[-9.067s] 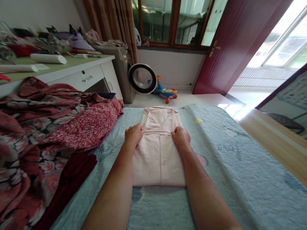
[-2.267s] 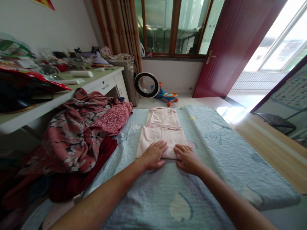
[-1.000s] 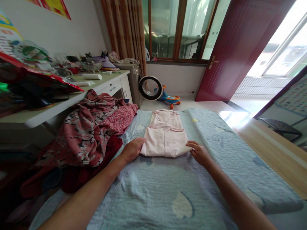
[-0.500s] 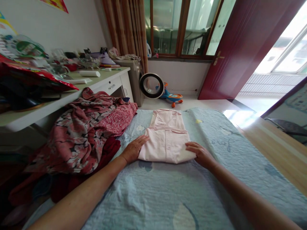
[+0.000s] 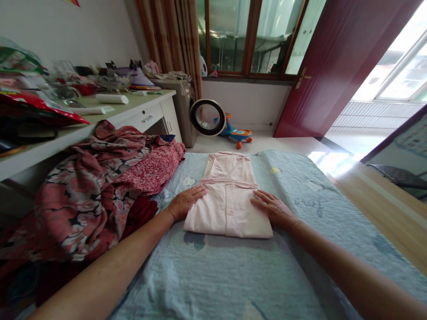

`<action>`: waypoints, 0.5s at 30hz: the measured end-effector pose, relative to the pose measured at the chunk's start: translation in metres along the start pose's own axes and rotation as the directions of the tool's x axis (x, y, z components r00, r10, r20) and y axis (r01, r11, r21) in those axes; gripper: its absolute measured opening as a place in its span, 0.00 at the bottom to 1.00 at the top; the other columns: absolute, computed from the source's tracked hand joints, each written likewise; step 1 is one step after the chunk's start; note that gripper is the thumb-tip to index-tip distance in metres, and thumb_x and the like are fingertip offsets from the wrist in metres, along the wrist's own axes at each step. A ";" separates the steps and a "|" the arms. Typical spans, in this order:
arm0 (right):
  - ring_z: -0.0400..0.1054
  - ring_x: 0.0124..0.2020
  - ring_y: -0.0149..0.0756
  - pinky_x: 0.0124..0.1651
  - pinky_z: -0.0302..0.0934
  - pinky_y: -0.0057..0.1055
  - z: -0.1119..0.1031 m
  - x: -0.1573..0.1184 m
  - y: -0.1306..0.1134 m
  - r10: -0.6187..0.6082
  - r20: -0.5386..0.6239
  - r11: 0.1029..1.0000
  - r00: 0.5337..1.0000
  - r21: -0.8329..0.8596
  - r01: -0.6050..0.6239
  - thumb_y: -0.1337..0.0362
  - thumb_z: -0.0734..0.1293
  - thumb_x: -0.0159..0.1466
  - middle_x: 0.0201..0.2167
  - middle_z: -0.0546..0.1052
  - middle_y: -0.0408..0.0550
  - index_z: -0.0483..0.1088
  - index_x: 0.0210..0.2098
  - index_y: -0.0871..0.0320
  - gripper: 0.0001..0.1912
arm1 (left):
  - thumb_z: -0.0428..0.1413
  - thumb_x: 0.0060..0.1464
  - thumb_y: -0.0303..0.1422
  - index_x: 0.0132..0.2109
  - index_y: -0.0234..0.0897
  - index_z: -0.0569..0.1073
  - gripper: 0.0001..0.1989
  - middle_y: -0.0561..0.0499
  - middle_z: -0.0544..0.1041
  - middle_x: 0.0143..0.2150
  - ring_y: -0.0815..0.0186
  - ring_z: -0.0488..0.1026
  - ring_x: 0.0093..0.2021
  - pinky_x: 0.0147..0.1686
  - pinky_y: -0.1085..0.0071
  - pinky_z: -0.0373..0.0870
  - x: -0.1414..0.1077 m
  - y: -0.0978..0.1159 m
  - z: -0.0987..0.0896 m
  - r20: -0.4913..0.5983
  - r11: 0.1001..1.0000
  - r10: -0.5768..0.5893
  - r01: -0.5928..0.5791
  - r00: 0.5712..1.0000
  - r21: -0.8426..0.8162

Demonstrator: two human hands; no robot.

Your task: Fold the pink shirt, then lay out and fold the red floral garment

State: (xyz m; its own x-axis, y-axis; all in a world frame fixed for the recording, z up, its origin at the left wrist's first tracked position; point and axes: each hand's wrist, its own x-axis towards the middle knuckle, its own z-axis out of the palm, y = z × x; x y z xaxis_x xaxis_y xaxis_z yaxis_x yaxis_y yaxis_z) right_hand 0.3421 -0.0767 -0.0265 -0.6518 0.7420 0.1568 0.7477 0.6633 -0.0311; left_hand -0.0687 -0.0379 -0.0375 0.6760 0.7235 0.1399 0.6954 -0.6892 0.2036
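Observation:
A pale pink shirt [image 5: 230,209] with a button placket lies folded on the light blue bedspread [image 5: 200,275]. Its near half is doubled over, and the far part extends toward the bed's far edge. Flat against the shirt's left edge rests my left hand [image 5: 186,203], fingers stretched forward. My right hand [image 5: 271,209] lies on the right edge with its fingers spread over the cloth. Neither hand grips the fabric.
Rumpled floral clothes [image 5: 90,186] are heaped at the left, below a cluttered desk [image 5: 133,118]. Beyond the bed stand a washing machine with its round door [image 5: 208,117] open and a blue-orange ride-on toy [image 5: 236,133]. A dark red door [image 5: 310,66] stands at the right.
The shirt's near edge now lies flatter and closer to me. My right hand has shifted slightly inward onto the cloth, with its fingers more spread. The view has turned slightly.

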 end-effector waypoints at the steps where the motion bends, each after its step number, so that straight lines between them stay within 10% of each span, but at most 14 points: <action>1: 0.53 0.68 0.49 0.65 0.54 0.48 0.000 0.002 0.001 0.008 0.005 1.000 1.000 0.007 -0.008 0.63 0.64 0.66 0.66 0.62 0.59 0.65 0.62 0.56 0.24 | 0.52 0.61 0.35 0.64 0.36 0.65 0.25 0.43 0.64 0.67 0.61 0.56 0.69 0.69 0.60 0.52 0.001 -0.001 0.001 -0.002 0.999 0.002 -0.002 1.000 -0.032; 15: 0.54 0.68 0.52 0.66 0.52 0.52 0.001 0.032 0.024 0.015 0.020 0.973 1.000 0.231 -0.019 0.57 0.67 0.61 0.65 0.65 0.55 0.64 0.64 0.55 0.32 | 0.55 0.57 0.42 0.63 0.38 0.69 0.28 0.45 0.64 0.68 0.57 0.54 0.70 0.68 0.58 0.53 0.015 -0.011 0.002 -0.023 0.971 -0.099 0.091 0.995 -0.221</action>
State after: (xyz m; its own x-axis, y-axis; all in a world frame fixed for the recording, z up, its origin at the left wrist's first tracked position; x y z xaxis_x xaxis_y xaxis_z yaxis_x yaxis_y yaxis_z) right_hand 0.3386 -0.0368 -0.0236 -0.6432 0.7534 0.1364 0.7102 0.6537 -0.2613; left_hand -0.0658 -0.0191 -0.0400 0.5983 0.7887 0.1413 0.6828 -0.5942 0.4251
